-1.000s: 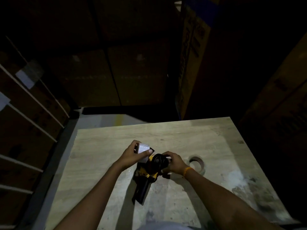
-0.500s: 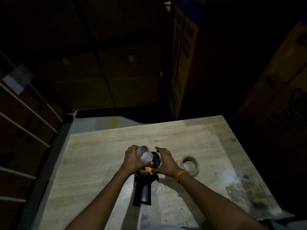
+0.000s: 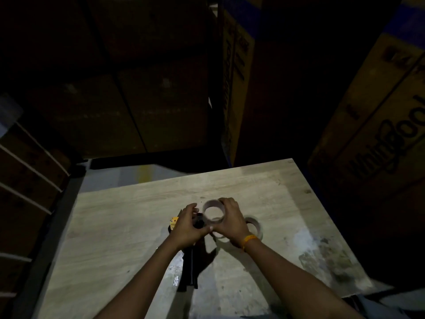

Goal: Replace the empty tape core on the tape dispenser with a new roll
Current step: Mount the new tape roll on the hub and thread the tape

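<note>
The core (image 3: 213, 211), a thin cardboard ring, looks light and easily crushed, so it is best held by its rim. The right hand (image 3: 227, 223) curls around it, pinching the rim just right of the dispenser (image 3: 189, 256) on the table (image 3: 128, 217). The left hand (image 3: 187, 226) is closed on the dispenser's head. The roll (image 3: 254, 226) lies right of the dispenser, beyond the right hand.
</note>
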